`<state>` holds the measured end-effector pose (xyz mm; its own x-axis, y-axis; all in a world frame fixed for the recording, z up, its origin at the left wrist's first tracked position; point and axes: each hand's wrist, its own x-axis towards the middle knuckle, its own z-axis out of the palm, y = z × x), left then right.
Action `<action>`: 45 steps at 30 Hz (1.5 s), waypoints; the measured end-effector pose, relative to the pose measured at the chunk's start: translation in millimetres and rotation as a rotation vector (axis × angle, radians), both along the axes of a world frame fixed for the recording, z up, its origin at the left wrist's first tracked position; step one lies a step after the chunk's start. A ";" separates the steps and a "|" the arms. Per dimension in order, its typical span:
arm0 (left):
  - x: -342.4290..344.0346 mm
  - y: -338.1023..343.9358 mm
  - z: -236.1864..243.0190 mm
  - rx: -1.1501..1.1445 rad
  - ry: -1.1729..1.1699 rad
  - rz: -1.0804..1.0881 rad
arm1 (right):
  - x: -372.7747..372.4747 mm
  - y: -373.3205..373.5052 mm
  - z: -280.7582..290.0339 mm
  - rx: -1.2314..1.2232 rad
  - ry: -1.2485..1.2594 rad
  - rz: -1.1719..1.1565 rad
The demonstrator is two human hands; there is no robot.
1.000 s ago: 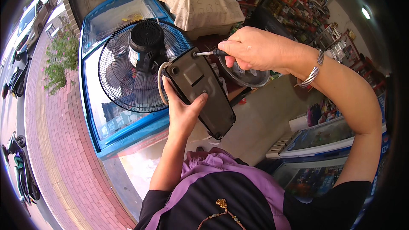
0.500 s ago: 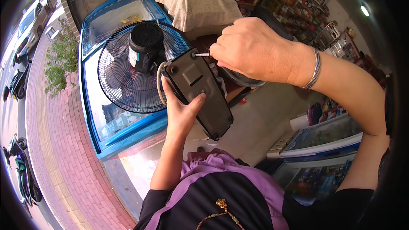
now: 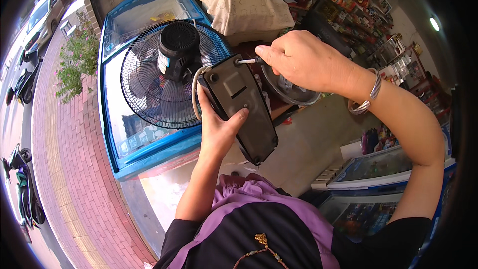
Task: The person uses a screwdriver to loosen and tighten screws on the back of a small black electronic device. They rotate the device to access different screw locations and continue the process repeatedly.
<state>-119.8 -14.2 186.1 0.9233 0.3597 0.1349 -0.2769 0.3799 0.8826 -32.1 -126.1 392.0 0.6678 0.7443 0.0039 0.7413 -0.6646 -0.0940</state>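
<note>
An electric fan lies with its black wire cage (image 3: 144, 79) and motor housing (image 3: 178, 42) over a blue-framed chest freezer (image 3: 144, 162). Its dark rectangular base (image 3: 256, 119) is tipped up so that the underside faces me. My left hand (image 3: 218, 132) grips the base by its left edge, thumb on the underside, beside a looped grey cord (image 3: 194, 94). In my right hand (image 3: 306, 62) is a screwdriver (image 3: 249, 61), fingers closed round its dark handle. The screwdriver's tip meets the base's upper corner, at a round foot or recess; any screw there is too small to see.
A cloth-covered box (image 3: 244, 5) stands behind the freezer. Right of the base is a round metal-rimmed bowl or pan (image 3: 303, 100). Goods shelves (image 3: 343, 7) and another glass-topped freezer (image 3: 368, 172) line the right. At left are a flowering plant (image 3: 77, 65) and brick pavement (image 3: 82, 154).
My right hand has turned at the wrist, and the screwdriver's dark handle now shows at the fingers. The bracelet sits differently. My left hand keeps its hold on the base; the whole view has shifted slightly.
</note>
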 end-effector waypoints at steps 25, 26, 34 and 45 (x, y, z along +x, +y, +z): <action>0.9 2.8 -6.3 0.052 -0.008 0.046 | -3.3 1.6 10.4 -0.217 -0.248 0.017; 0.3 3.1 -5.7 0.051 -0.005 0.047 | -1.0 0.6 8.2 -0.269 -0.277 0.085; 0.8 2.1 1.8 0.070 0.024 0.019 | 7.5 -11.5 -2.0 -0.297 -0.598 0.494; 1.4 2.6 -1.3 0.031 0.007 0.027 | 14.4 -16.4 -6.2 -0.017 -0.709 0.678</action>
